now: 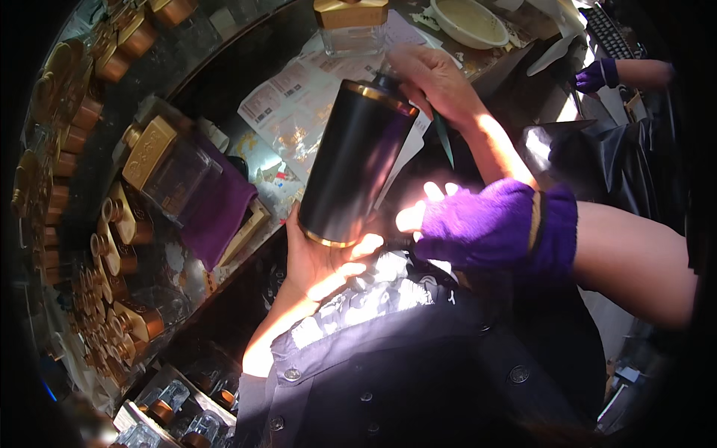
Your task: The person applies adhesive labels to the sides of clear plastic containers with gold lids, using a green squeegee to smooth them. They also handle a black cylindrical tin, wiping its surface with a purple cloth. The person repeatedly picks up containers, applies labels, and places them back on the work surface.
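A tall black cylindrical bottle (357, 160) with gold rims leans to the right in front of me. My left hand (317, 261) is closed round its bottom end. At the top, my right hand (433, 78) grips the neck, its fingers partly hidden. A thin, pointed dark green strip (444, 140) sticks out below that hand; its kind is unclear. Over my right forearm crosses another person's hand in a purple glove (482, 224), fingertips bare, on an arm from the right edge. No object shows in that hand.
Printed sheets (280, 97) lie beneath a clear bottle with a gold cap (351, 33). A white bowl (469, 22) stands far right of them. Another gold-capped bottle (172, 168) rests on purple cloth (216, 209). Several gold-capped bottles (112, 261) line the left. Another gloved hand (594, 76) shows far right.
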Motion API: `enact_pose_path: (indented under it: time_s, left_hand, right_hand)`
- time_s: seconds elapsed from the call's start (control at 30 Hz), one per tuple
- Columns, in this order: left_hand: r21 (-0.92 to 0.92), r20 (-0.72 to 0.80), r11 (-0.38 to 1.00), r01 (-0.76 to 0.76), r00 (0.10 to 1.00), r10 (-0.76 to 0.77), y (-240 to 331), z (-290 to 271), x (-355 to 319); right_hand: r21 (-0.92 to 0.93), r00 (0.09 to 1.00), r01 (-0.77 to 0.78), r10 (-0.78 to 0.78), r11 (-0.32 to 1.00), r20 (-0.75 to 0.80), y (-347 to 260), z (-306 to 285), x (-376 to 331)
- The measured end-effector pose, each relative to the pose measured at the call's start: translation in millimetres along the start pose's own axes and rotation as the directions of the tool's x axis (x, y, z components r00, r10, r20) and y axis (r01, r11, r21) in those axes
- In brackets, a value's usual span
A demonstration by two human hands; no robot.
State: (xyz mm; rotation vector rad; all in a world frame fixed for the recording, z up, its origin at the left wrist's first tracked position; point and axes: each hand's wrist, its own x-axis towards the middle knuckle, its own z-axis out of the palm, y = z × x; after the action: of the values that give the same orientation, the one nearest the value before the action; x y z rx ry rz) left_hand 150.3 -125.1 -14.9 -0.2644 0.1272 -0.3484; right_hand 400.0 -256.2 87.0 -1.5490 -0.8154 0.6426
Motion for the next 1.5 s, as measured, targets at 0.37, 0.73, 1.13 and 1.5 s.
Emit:
enact_pose_path:
  time_s: [0.37, 0.73, 1.13, 1.5]
  left_hand:
    - [0.063, -0.017, 0.998, 0.000, 1.000, 0.001, 5.4, -10.4, -6.8]
    - [0.615, -0.160, 0.775, -0.145, 0.940, 0.302, 9.9, 51.0, 9.7]
    - [0.960, 0.131, 0.101, -0.260, 0.740, 0.660, -8.7, 64.1, 26.4]
    - [0.627, 0.690, -0.777, -0.054, 0.502, 0.521, -5.8, 54.4, 27.4]
  right_hand:
    - [0.062, 0.973, -0.230, 0.231, 0.971, -0.014, 19.1, 14.2, 21.2]
    - [0.137, 0.968, 0.186, -0.158, 0.973, -0.192, 55.4, -19.1, 23.2]
    - [-0.021, 0.971, 0.111, -0.112, 0.994, -0.212, 56.7, -28.4, 10.7]
    - [0.201, 0.956, 0.025, 0.035, 0.979, -0.290, 54.2, -17.4, 0.2]
